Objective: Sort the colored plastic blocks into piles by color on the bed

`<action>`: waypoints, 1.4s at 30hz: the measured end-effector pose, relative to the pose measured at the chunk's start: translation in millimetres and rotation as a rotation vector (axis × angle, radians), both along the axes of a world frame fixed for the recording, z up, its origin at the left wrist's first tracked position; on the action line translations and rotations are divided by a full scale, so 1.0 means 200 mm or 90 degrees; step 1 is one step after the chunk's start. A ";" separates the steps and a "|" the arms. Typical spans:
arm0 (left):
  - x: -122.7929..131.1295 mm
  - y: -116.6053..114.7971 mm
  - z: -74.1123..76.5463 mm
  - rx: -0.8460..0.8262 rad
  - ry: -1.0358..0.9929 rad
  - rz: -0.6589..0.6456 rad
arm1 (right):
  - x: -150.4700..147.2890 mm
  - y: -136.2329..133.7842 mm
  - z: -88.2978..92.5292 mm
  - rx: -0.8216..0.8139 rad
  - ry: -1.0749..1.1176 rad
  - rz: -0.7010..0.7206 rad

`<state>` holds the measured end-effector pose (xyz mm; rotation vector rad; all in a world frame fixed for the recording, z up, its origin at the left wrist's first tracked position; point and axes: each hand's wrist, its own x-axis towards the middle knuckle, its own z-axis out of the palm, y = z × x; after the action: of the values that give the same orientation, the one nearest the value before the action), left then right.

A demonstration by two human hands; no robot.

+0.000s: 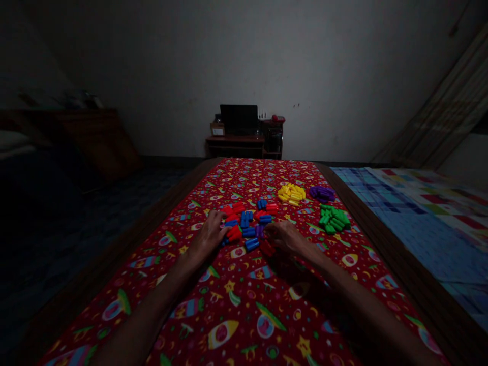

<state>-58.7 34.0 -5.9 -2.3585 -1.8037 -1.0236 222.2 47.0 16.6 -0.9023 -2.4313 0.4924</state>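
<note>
A mixed heap of red and blue plastic pieces lies in the middle of a table covered by a red patterned cloth. My left hand rests at the heap's left edge, fingers curled down onto a red piece. At the heap's right edge my right hand is curled, its fingertips among the pieces near a purple one; what it holds is hidden. Sorted piles lie beyond: yellow, purple and green.
The room is dim. A bed with a checked blue cover stands to the right of the table. A dark screen on a low desk sits against the far wall. Dark floor and furniture lie to the left.
</note>
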 end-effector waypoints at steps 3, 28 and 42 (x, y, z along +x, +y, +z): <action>0.02 -0.06 0.01 -0.026 0.049 0.012 | -0.05 -0.02 0.01 -0.027 0.010 0.014; 0.23 -0.08 0.11 -0.139 -0.340 -0.075 | -0.08 -0.05 -0.02 0.045 0.134 -0.001; 0.19 -0.09 0.07 -0.107 -0.205 -0.104 | 0.38 0.17 0.23 -0.012 -0.018 -0.337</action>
<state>-20.2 15.1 7.6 -2.6031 -1.8861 -1.3958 297.7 80.7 63.0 -1.5026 -2.0897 0.3042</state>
